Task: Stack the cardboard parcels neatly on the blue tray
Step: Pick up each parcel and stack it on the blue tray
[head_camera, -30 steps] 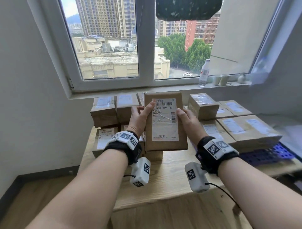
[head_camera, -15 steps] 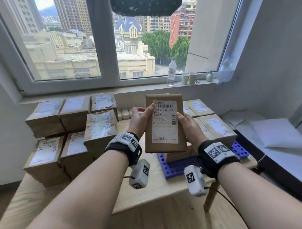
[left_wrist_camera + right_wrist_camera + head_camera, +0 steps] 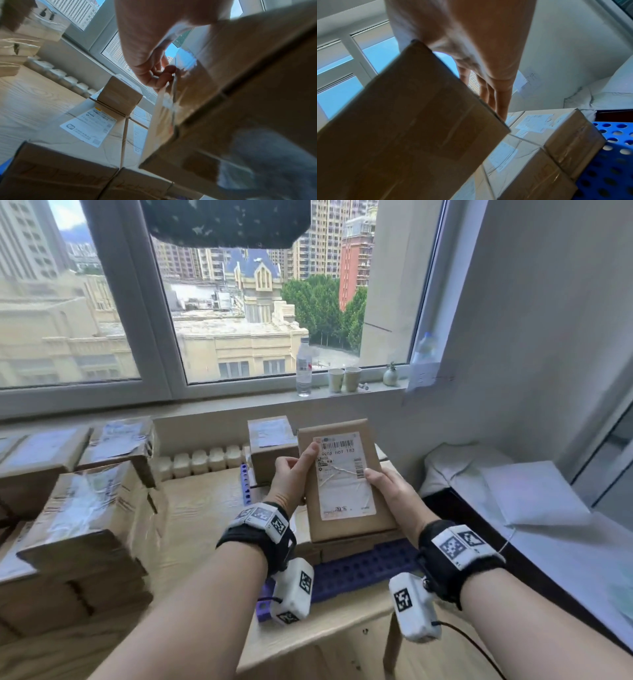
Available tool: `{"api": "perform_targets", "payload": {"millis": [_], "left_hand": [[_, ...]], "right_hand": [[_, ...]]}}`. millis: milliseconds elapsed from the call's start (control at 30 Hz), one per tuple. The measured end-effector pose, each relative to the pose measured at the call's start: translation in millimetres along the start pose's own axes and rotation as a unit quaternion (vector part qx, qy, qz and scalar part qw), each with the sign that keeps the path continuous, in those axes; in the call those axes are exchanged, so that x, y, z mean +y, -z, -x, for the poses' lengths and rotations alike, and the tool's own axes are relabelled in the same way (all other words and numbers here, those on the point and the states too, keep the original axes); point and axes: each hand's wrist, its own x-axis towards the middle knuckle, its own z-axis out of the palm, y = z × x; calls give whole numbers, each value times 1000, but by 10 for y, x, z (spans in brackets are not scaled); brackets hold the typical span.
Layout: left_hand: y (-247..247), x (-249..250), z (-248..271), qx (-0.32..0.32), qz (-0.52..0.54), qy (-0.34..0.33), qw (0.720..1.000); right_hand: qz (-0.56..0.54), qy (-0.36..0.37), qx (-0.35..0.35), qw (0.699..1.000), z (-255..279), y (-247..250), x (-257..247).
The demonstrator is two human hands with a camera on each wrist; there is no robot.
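Note:
I hold a flat cardboard parcel (image 3: 342, 477) with a white shipping label, tilted up above the blue tray (image 3: 356, 571). My left hand (image 3: 294, 470) grips its left edge, thumb on the label. My right hand (image 3: 387, 487) grips its right edge, with the fingers (image 3: 498, 97) behind the parcel (image 3: 412, 121). In the left wrist view my fingers (image 3: 159, 75) curl on the parcel (image 3: 231, 88). Parcels (image 3: 547, 135) lie flat on the perforated blue tray (image 3: 616, 155), and one small parcel (image 3: 270, 446) stands on top at the back.
A pile of taped parcels (image 3: 78, 508) fills the left of the wooden table (image 3: 202, 508). A row of small white bottles (image 3: 202, 460) lines the wall. On the sill stand a water bottle (image 3: 303, 368) and two cups (image 3: 343, 379). A white bed (image 3: 534, 501) lies right.
My view and both hands have swung right with the parcel, away from the left pile, so the parcel now hangs over the parcels on the blue tray. The grip is unchanged.

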Motion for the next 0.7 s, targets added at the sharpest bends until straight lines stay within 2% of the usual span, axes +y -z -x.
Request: {"api": "perform_targets", "payload": {"millis": [133, 267, 500, 700], "left_hand": [[-167, 48, -129, -54, -41, 16, 998], [-288, 56, -389, -67, -59, 35, 995], [-364, 262, -1109, -55, -42, 13, 998], [-195, 391, -1766, -18, -49, 14, 999]], "right_hand": [[-10, -26, 24, 999, -218, 197, 127], [-23, -44, 38, 998, -508, 303, 174], [-7, -47, 39, 998, -1375, 412, 33], [-34, -64, 22, 997, -2155, 233, -3]]}}
